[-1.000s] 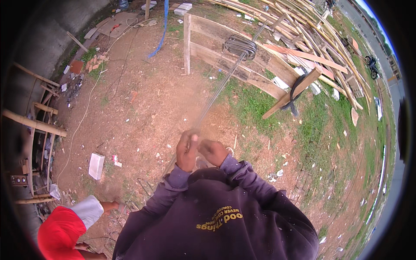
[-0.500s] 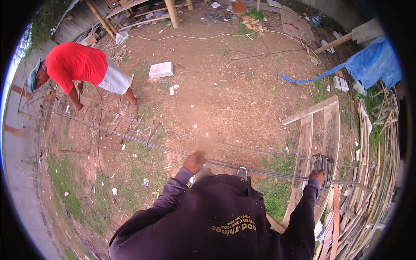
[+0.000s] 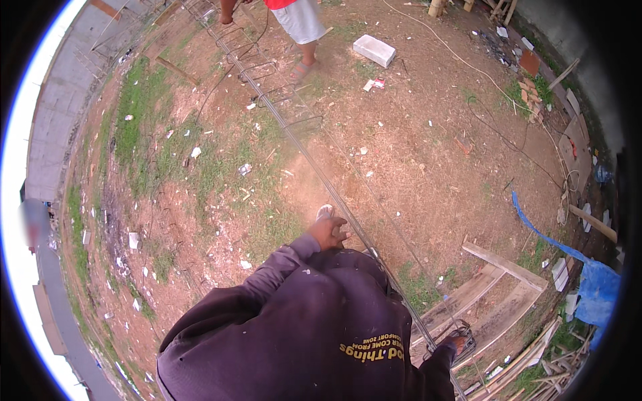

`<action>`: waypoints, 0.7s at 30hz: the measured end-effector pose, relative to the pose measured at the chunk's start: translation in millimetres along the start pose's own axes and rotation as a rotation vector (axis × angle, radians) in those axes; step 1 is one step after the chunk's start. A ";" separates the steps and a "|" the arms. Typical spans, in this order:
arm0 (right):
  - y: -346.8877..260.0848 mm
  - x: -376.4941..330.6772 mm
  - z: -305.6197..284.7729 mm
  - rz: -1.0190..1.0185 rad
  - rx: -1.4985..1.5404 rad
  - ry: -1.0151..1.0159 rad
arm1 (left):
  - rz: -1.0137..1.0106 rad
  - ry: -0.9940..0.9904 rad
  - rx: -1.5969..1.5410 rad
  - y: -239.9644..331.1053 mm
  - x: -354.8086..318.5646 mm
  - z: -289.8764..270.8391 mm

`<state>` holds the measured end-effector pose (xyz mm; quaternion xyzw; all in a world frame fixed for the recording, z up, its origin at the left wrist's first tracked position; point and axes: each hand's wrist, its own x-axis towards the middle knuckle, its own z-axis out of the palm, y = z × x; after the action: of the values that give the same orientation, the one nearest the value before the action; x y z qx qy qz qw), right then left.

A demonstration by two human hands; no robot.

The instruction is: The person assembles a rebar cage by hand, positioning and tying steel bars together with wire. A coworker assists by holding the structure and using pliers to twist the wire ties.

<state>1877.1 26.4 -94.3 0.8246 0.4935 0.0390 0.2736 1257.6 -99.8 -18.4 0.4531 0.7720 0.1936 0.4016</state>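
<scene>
Grey steel bars (image 3: 342, 202) are running in a long, narrow line from the upper left to the lower right, their long axis slanting across the front of the body and passing close by its right side. The left hand (image 3: 328, 232) is hanging just to the left of them, its fingers pointing toward the metal — the thumb and fingers are standing apart, half-curled, and are not visibly gripping anything (whether a fingertip is brushing the steel is too fine to tell).

Farther down that same line, the right hand (image 3: 457, 342) is resting at a bundle of bent steel loops (image 3: 469, 346); whether it is closing on them I cannot tell, because it is small and dark against the wire. So the left hand is lying nearer the middle stretch of the bars, and the right hand nearer the loops.

Outward from there, a wooden plank frame (image 3: 505, 264) is lying just beyond the bundle, with a blue tarp (image 3: 598, 294) sagging farther right. Toward the far end, more wire loops (image 3: 259, 69) are standing spaced along the bars — and a co-worker in grey shorts (image 3: 301, 23) is standing beside them, near a white block (image 3: 374, 51).
</scene>
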 end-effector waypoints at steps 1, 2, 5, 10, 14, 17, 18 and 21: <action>0.3 1.9 0.2 -0.041 -0.040 0.029 | 0.002 0.054 0.004 -4.3 1.8 -3.6; 0.8 1.2 1.4 -0.037 -0.101 0.009 | 0.022 0.128 0.027 -10.5 5.4 -9.4; -9.7 2.0 2.0 -0.038 0.051 -0.055 | -0.022 0.226 0.111 -37.8 23.9 -37.3; -60.6 -18.1 0.4 -0.249 0.211 -0.155 | -0.110 0.256 0.396 -75.4 77.0 -94.4; -136.6 -52.9 -4.0 -0.414 0.660 -0.159 | -0.008 0.266 0.560 -102.9 136.6 -134.2; -216.5 -93.7 -10.5 -0.383 1.142 -0.304 | 0.027 0.234 0.597 -126.3 181.5 -160.5; -244.9 -108.9 -16.2 -0.284 1.165 -0.345 | 0.046 0.237 0.593 -135.2 193.3 -167.5; -311.3 -153.1 -45.6 -0.220 1.012 -0.316 | 0.044 0.160 0.609 -160.6 212.4 -178.0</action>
<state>1537.1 30.5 -176.7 0.7928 0.4869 -0.3567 -0.0842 972.0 10.8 -112.0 0.5526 0.8135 -0.0029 0.1813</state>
